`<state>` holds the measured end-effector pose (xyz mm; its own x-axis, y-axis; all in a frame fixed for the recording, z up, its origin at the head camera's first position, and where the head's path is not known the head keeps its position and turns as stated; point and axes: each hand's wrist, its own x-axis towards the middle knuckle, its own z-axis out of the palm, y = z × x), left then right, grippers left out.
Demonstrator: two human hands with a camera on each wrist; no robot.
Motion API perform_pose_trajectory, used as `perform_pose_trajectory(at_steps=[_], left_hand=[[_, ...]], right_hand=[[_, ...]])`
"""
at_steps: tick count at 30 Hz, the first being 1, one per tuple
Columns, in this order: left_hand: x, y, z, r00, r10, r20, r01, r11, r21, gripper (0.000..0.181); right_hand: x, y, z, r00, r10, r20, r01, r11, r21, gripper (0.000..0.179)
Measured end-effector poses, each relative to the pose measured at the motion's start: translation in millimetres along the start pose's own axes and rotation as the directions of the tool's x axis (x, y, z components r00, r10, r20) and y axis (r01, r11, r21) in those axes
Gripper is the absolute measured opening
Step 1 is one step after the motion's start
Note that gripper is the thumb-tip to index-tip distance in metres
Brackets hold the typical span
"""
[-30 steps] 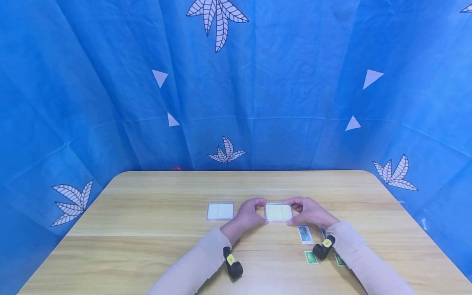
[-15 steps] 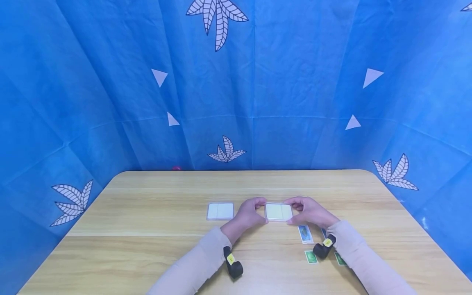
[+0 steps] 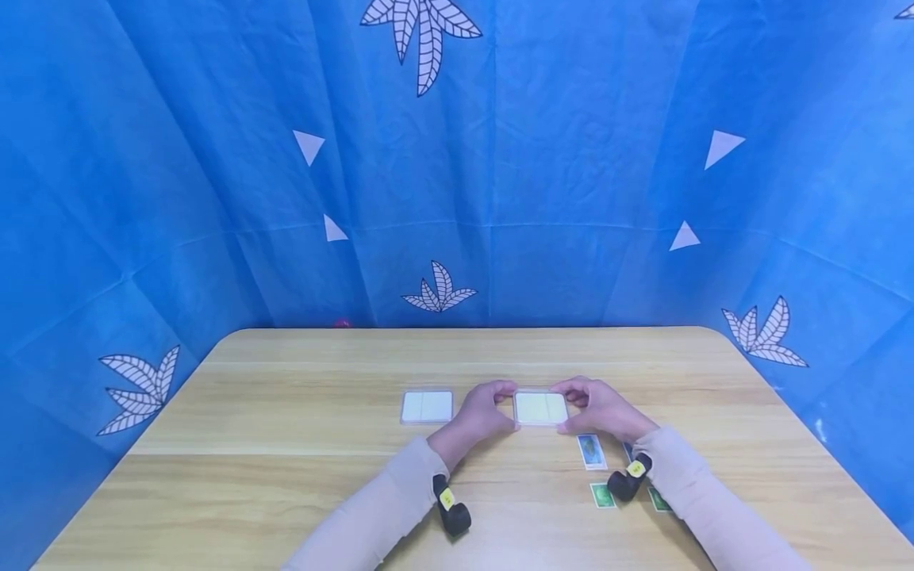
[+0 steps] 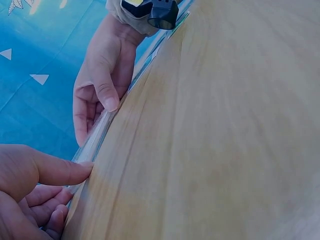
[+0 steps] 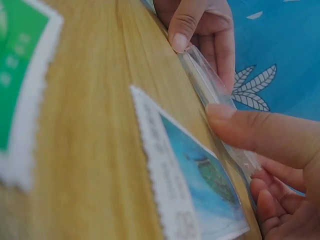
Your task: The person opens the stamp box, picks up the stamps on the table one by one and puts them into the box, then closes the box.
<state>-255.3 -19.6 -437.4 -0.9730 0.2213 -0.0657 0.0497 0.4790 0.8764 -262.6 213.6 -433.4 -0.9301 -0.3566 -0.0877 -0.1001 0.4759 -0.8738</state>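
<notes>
A flat clear plastic case (image 3: pixel 540 408) with a white, two-part inside lies between the two hands at the table's middle. My left hand (image 3: pixel 480 412) pinches its left end, thumb on the near edge and fingers at the far edge. At the opposite end my right hand (image 3: pixel 602 410) grips it the same way. Seen side-on in the right wrist view, the transparent case (image 5: pixel 202 75) is thin and sits close over the wood. A matching case (image 3: pixel 427 407) lies flat to the left of my left hand.
Near my right wrist lie several stamps: a blue one (image 3: pixel 591 452), a green one (image 3: pixel 603 496), and others partly hidden by the sleeve. The wooden table (image 3: pixel 250 492) meets a blue patterned curtain (image 3: pixel 571 159) behind. Each wrist wears a black camera.
Almost nothing differs: both hands stay on the case in the same grip. The whole head view has shifted up very slightly.
</notes>
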Motion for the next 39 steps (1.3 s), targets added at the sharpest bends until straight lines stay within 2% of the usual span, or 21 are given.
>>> perform_pose_trajectory(at_steps=[12,17,24,34,39], left_hand=[[0.1,-1.8,-0.3,1.000,-0.007,0.001,0.007,1.000,-0.023,0.063],[-0.1,-4.2,-1.5,1.000,-0.010,-0.001,0.010,1.000,-0.027,0.063],[0.3,-4.7,-2.9,1.000,-0.005,0.003,0.005,0.999,-0.039,0.061],[0.6,-4.8,-3.0,1.000,-0.012,-0.002,0.012,0.999,-0.051,0.059],[-0.4,-4.1,-4.0,1.000,-0.016,0.004,0.016,0.999,-0.051,0.059]], right_hand=[[2.6,3,-2,1.000,-0.013,0.016,0.013,1.000,0.011,0.065],[2.7,3,-4,0.999,-0.030,0.039,0.028,0.998,0.051,0.066],[2.2,1,-5,0.999,0.001,0.046,-0.006,0.995,0.097,0.067],[3.0,-1,-10,0.998,-0.012,0.056,0.002,0.984,0.179,0.069],[5.5,-5,-14,0.998,-0.015,0.059,0.004,0.985,0.174,0.068]])
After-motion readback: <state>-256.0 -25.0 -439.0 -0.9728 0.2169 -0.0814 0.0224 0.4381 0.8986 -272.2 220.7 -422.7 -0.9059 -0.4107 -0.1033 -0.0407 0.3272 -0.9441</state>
